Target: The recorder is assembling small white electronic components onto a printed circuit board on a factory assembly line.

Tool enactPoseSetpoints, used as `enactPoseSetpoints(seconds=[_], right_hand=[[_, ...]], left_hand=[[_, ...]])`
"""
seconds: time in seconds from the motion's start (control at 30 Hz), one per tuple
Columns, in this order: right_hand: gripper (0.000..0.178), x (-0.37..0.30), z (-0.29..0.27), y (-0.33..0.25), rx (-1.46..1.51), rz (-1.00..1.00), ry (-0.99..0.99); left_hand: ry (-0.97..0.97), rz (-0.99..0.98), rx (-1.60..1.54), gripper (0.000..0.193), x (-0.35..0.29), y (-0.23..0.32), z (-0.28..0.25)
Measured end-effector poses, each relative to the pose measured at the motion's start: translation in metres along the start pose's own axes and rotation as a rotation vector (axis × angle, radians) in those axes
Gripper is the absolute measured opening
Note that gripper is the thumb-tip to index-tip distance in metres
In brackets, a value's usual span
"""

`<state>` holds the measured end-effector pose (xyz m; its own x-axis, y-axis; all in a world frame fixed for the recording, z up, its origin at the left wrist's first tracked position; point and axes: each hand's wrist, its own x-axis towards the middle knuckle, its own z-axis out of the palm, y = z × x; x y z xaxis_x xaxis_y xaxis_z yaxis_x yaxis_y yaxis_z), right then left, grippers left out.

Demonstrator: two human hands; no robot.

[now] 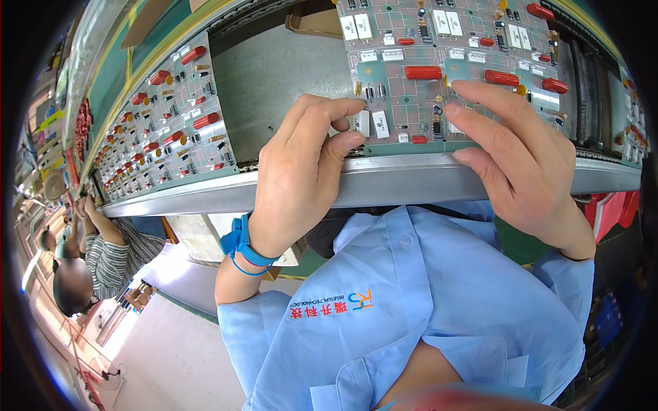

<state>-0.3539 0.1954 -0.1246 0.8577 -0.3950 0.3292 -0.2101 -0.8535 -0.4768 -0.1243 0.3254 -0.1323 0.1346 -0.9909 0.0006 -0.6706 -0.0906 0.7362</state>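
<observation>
In front of me lies a circuit board (391,70) filled with red, white and small dark parts. My left hand (298,164) is at its near left corner, with thumb and index finger closed about a white block-shaped component (362,122). A second white block component (380,124) stands right beside it. My right hand (524,154) hovers over the near right part of the board, its fingers apart and nothing visible in them. Its fingertips are close to a red capacitor (502,78) and a white component (452,128), which the hand partly hides.
A metal rail (411,179) runs along the near edge of the line. More populated boards (171,116) lie to the left, and another board (632,116) sits far right. A cardboard piece (315,20) rests behind. A person in a striped sleeve (123,253) works at far left.
</observation>
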Motion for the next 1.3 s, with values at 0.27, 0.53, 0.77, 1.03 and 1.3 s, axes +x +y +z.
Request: enactPoseSetpoints(seconds=[0.27,0.53,0.77,1.03,1.3], right_hand=[[0.041,-0.008,0.006,0.005,0.061,-0.011,0.010],[0.032,-0.015,0.030,-0.017,0.052,-0.129,0.031],[0.023,-0.005,0.050,-0.044,-0.141,-0.302,-0.012],[0.017,-0.006,0.045,-0.049,-0.263,-0.076,-0.074],[0.035,-0.032,0.008,-0.022,-0.352,0.108,-0.177]], left_hand=[[0.091,0.111,0.271,0.032,-0.004,0.004,0.009],[0.091,0.179,0.333,0.032,-0.001,0.001,0.009],[0.087,0.178,0.273,0.029,0.004,0.005,0.013],[-0.046,0.217,0.112,0.028,0.028,0.018,0.019],[-0.150,0.264,0.172,0.031,0.038,0.039,0.028]])
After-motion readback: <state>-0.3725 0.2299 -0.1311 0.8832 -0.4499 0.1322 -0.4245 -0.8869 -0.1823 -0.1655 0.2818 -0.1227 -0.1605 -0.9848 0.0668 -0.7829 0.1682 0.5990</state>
